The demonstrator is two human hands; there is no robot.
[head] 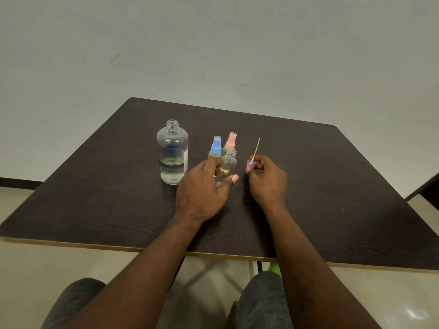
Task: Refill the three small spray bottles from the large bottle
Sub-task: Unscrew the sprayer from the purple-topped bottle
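Note:
The large clear bottle [172,151] stands uncapped on the dark table [308,186], about a third full of clear liquid. To its right stand a blue-capped small bottle [216,147] and a pink-capped one [230,141], both holding yellowish liquid. In front of them the third small bottle [229,163] stands open with a little liquid at the bottom. My left hand [202,188] is at that open bottle, fingers around its left side, thumb stretched out in front. My right hand [267,180] pinches the purple spray head [251,164], its white dip tube pointing up.
The table's light front edge [142,248] runs just above my knees. A pale wall rises behind the table. A dark piece of furniture [427,188] shows at the far right, and something green [275,268] lies on the floor under the table.

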